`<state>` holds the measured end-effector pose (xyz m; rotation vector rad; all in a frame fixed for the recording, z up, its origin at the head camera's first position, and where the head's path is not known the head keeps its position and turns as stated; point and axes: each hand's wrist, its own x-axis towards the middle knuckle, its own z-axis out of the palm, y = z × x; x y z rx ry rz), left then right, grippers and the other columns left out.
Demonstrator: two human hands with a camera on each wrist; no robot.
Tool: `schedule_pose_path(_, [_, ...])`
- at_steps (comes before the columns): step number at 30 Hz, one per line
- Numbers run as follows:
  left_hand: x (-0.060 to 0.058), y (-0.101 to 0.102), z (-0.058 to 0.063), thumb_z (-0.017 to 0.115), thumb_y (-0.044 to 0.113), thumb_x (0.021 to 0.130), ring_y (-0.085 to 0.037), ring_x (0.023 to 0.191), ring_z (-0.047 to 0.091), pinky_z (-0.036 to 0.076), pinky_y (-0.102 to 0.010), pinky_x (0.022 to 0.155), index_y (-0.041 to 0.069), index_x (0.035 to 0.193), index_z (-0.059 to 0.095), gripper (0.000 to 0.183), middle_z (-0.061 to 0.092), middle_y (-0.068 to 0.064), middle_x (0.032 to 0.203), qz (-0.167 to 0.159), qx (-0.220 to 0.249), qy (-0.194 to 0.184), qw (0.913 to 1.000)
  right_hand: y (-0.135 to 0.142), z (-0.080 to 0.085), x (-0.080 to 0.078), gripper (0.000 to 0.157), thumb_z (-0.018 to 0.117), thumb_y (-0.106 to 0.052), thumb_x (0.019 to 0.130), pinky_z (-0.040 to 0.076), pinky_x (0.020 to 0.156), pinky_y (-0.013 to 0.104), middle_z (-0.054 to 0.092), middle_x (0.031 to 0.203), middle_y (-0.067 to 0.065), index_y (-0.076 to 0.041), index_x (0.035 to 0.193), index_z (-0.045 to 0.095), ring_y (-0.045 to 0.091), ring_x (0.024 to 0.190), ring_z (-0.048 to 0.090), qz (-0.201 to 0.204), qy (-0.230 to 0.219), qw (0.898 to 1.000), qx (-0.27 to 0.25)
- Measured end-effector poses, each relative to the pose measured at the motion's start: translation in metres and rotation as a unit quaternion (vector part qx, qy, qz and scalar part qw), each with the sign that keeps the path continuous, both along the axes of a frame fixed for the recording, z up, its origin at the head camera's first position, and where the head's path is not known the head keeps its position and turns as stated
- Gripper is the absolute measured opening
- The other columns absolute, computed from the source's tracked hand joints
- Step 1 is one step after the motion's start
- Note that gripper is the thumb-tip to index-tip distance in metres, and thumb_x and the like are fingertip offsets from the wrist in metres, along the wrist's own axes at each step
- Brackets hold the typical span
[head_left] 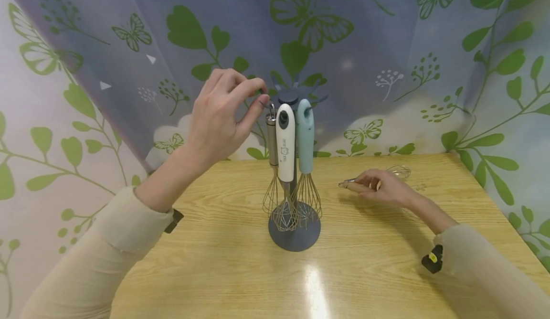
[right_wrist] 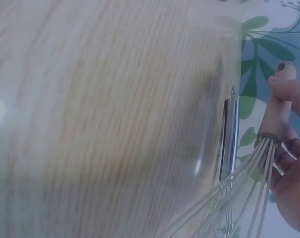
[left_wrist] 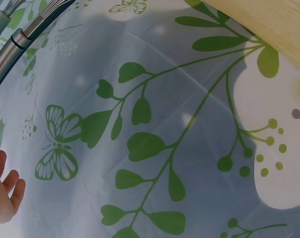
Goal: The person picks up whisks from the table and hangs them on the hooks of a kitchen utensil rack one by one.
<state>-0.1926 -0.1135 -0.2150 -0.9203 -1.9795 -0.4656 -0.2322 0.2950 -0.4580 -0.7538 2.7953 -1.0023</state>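
My left hand [head_left: 221, 113] is at the top of a dark grey stand [head_left: 294, 242], thumb and forefinger pinching one of its hooks. From that hook hangs a metal-handled whisk [head_left: 271, 142]. A white-handled whisk [head_left: 285, 147] and a light-blue-handled whisk [head_left: 305, 137] hang beside it. My right hand [head_left: 384, 187] grips a wooden-handled whisk [right_wrist: 276, 111] low over the table; its wires spread downward in the right wrist view. Beyond it lies another metal-handled whisk [right_wrist: 230, 139], partly hidden by my hand in the head view. Left fingers [left_wrist: 9, 183] show at the left wrist view's edge.
The light wooden table [head_left: 206, 261] carries the stand near its middle. Behind it hangs a curtain [head_left: 365, 32] patterned with green leaves and butterflies, continuing along both sides. A bright light reflection lies on the tabletop in front of the stand.
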Motion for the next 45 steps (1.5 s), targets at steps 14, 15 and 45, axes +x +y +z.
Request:
schedule_pose_path(14, [0.000, 0.000, 0.000, 0.062, 0.025, 0.108, -0.036, 0.096, 0.057, 0.047, -0.044, 0.082, 0.007, 0.108, 0.076, 0.022, 0.066, -0.015, 0.093, -0.001, 0.002, -0.001, 1.0000, -0.002, 0.010, 0.002, 0.034, 0.086, -0.013, 0.088, 0.050, 0.063, 0.024, 0.071, 0.095, 0.006, -0.011, 0.119, 0.073, 0.008, 0.078, 0.063, -0.018, 0.029, 0.999, -0.013])
schedule_pose_path(15, [0.000, 0.000, 0.000, 0.061, 0.025, 0.108, -0.035, 0.096, 0.057, 0.047, -0.044, 0.082, 0.007, 0.108, 0.076, 0.022, 0.066, -0.014, 0.093, -0.001, 0.002, -0.002, 1.0000, -0.002, 0.010, 0.002, 0.034, 0.086, -0.013, 0.088, 0.050, 0.064, 0.024, 0.071, 0.095, 0.005, -0.011, 0.119, 0.073, 0.008, 0.078, 0.063, -0.022, 0.032, 0.999, -0.011])
schedule_pose_path(45, [0.000, 0.001, 0.000, 0.061, 0.024, 0.108, -0.036, 0.096, 0.057, 0.048, -0.044, 0.082, 0.006, 0.109, 0.076, 0.023, 0.066, -0.015, 0.093, 0.000, 0.000, -0.004, 1.0000, -0.018, 0.027, 0.013, 0.034, 0.083, -0.010, 0.090, 0.051, 0.064, 0.025, 0.066, 0.094, 0.008, -0.010, 0.120, 0.070, 0.010, 0.075, 0.060, -0.091, 0.065, 0.991, -0.078])
